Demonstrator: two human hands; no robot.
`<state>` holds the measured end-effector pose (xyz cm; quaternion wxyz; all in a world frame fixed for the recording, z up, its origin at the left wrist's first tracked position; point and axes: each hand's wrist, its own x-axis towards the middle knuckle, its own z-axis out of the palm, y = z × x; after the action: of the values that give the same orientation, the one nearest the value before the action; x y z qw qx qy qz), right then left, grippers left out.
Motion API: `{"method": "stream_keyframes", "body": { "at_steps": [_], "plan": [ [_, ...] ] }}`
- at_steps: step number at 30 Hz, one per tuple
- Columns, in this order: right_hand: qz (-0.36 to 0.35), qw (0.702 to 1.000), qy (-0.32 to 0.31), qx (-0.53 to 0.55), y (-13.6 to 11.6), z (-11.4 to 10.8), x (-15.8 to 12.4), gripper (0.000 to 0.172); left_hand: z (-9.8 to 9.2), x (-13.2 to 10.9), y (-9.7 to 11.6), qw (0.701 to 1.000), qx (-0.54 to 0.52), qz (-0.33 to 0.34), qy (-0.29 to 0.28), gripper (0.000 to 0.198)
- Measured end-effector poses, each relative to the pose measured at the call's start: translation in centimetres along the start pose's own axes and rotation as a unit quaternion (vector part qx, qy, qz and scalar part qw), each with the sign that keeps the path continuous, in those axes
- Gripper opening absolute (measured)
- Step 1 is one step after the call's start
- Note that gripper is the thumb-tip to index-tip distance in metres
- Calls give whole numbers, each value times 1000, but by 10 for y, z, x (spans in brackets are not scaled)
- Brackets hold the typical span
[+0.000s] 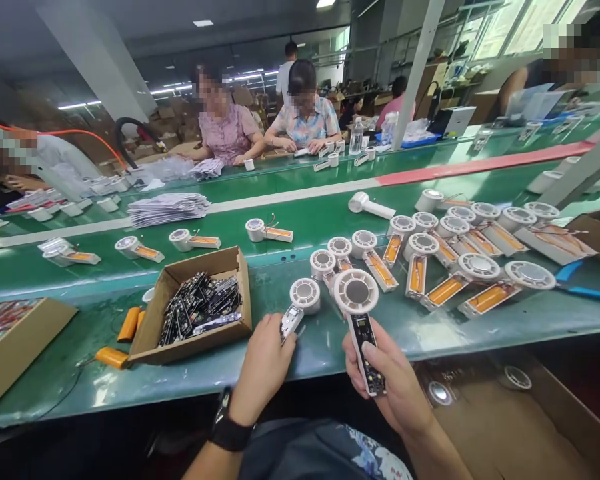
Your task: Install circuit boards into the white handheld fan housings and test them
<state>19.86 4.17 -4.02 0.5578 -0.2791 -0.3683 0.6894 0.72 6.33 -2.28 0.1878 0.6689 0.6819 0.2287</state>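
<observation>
My right hand (395,380) is closed round the handle of a white handheld fan half-shell (357,303), whose black circuit board faces up. My left hand (263,363) rests at the near edge of the green bench (330,347), fingers curled on the handle of a second white fan shell (300,303) that lies on the bench. Just behind these two lie many more fan shells (445,267) with orange batteries in their handles. Left of my left hand stands an open cardboard box (145,333) full of black circuit boards (200,307).
Loose orange batteries (129,324) lie left of the box, with another cardboard box (15,353) at far left. A green conveyor (300,220) carries several fan shells. Other people work at the far side. A brown box (505,413) sits below the bench on my right.
</observation>
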Motion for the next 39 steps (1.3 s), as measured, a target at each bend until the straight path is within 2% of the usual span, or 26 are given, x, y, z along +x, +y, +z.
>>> {"method": "stream_keyframes", "body": {
  "at_steps": [2, 4, 7, 10, 12, 14, 18, 21, 25, 31, 39],
  "plan": [
    [-3, 1000, -5, 2, -1, 2, -1, 23, -6, -3, 1, 996, -87, -22, 0, 13],
    [-5, 1000, -3, 12, 0, 6, 0, 23, -8, -8, 1, 969, -237, -62, 12, 18],
    [5, 999, 8, 32, 5, 14, 5, 28, -2, -15, 0, 885, -452, -102, 46, 32],
    [20, 999, 12, 46, 10, 21, 10, 31, 7, -17, -1, 809, -577, -98, 56, 31],
    [24, 998, 11, 49, 13, 25, 12, 30, 11, -16, -1, 772, -626, -92, 56, 31],
    [28, 998, 11, 47, 15, 29, 14, 30, 13, -16, 0, 751, -651, -91, 61, 38],
    [45, 998, 13, 34, 20, 37, 21, 31, 14, -16, -1, 745, -657, -93, 67, 41],
    [56, 998, 3, 21, 23, 42, 27, 33, 17, -16, -4, 741, -665, -80, 45, 41],
    [67, 998, -12, 7, 28, 44, 30, 29, 19, -15, -10, 749, -657, -72, 35, 34],
    [32, 999, -16, -11, 32, 44, 32, 32, 14, -15, -13, 745, -660, -91, 29, 36],
    [47, 999, -20, -5, 37, 39, 31, 29, 10, -13, -11, 773, -627, -94, 19, 29]
  ]
}}
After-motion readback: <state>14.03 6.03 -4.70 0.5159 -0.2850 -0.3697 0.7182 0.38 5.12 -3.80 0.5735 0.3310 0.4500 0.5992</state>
